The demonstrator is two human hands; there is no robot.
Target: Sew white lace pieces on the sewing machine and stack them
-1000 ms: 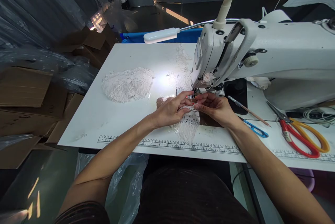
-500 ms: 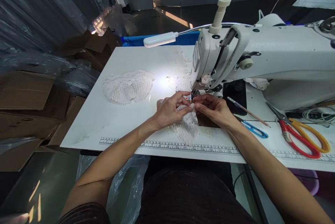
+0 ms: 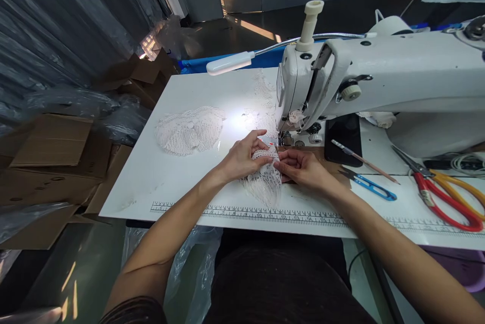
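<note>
A piece of white lace fabric (image 3: pixel 263 185) hangs toward me from between my hands, just in front of the presser foot (image 3: pixel 284 138) of the white sewing machine (image 3: pixel 379 71). My left hand (image 3: pixel 246 154) pinches its upper left part between thumb and fingers. At its right edge, my right hand (image 3: pixel 299 166) grips the lace with thumb and fingertips. Part of the fabric is hidden under the left fingers. More lace (image 3: pixel 261 119) lies behind the needle area. A separate gathered lace piece (image 3: pixel 190 131) rests on the table to the left.
Blue thread snips (image 3: pixel 373 185), a pencil-like stick (image 3: pixel 366 162), a dark phone-like slab (image 3: pixel 344 139) and red-and-orange scissors (image 3: pixel 443 195) lie to the right. A lamp (image 3: pixel 231 63) reaches over the white table (image 3: pixel 144 182). Cardboard boxes (image 3: pixel 49 162) stand left of it.
Both hands have drawn the lace slightly toward me, away from the presser foot. The right hand has come lower, along the lace's right edge. The whole view has shifted a little.
</note>
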